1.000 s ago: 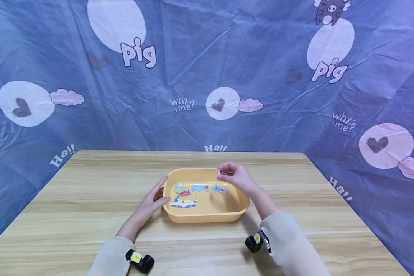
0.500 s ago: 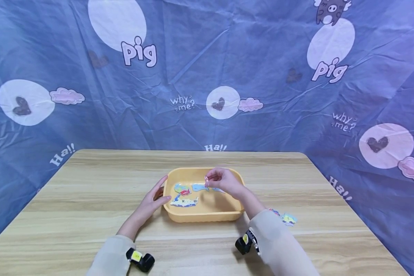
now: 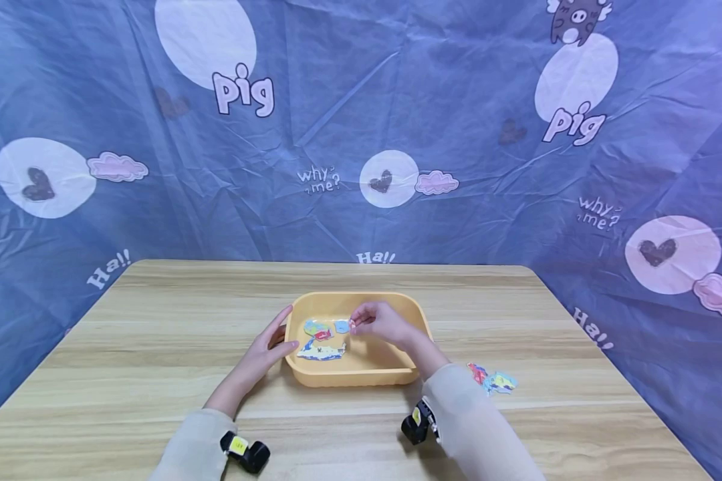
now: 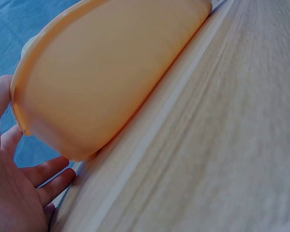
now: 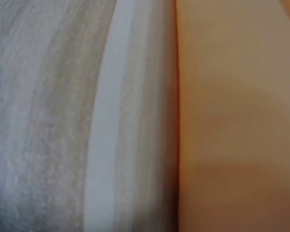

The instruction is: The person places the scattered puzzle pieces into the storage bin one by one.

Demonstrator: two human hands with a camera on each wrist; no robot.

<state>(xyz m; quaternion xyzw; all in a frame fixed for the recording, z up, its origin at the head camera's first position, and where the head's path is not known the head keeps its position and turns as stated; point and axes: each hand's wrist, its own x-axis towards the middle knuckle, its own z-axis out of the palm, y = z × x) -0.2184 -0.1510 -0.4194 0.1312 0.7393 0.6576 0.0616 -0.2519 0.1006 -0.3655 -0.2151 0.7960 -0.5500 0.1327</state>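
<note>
A small reddish-white piece point(image 3: 352, 325) sits pinched between the fingers of the right hand point(image 3: 385, 323), at their very tips, over the inside of a yellow-orange tray point(image 3: 361, 378). Just left of those tips lies a blue piece point(image 3: 341, 327), its right end so close to the pinched piece that I cannot tell whether they touch. Further left of the right fingers, also on the tray floor, a yellow-green piece point(image 3: 315, 327) and a red piece point(image 3: 323, 335) lie together. To the left of the right fingers and nearer the person is a longer white-and-blue piece point(image 3: 321, 352).

The fingers of the left hand point(image 3: 257, 352) are spread and fairly straight, resting against the tray's left end, with the thumb on its rim; the left wrist view shows lower fingertips under the tray's corner.

Behind the right fingers, beyond the forearm on the desk point(image 3: 313, 434), lie a red-and-blue piece point(image 3: 478, 373) and a blue-and-yellow piece point(image 3: 501, 383), close together. Pale sleeves point(image 3: 475, 421) cover both forearms, each bearing a black device point(image 3: 253, 457). Well beyond both hands' fingers, past the desk's far edge, hangs a printed blue cloth point(image 3: 331, 120).
</note>
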